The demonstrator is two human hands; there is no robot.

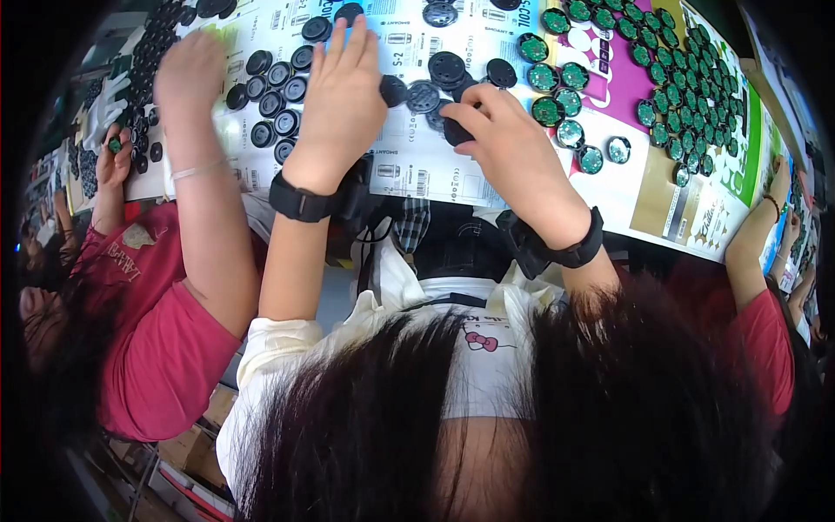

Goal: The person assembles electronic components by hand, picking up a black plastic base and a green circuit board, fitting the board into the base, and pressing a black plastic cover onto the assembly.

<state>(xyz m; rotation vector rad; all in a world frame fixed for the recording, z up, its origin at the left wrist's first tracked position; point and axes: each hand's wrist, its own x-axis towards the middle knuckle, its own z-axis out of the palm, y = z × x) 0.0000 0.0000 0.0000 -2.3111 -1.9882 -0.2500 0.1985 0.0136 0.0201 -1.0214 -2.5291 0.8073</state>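
My left hand [344, 104] lies palm down over the printed sheet, its fingers stretched away from me. By its fingertips is a black round cap [316, 29]; what is under the palm is hidden. Between thumb and fingers my right hand [513, 130] pinches a black round disc [456, 133]. Close to that hand sit a greyish black disc [424, 97] and a stack of black discs [446, 67]. Left of my left hand, several black ring-shaped caps [271, 104] form a cluster. To the right of my right hand are several round green circuit boards in black housings [548, 110].
Printed sheets [409, 165] cover the table. Many green boards [687, 109] spread over its right side, and a heap of black parts [156, 70] fills the far left. A co-worker in red reaches in with an arm [204, 148] close on my left; another arm [755, 235] is at the right.
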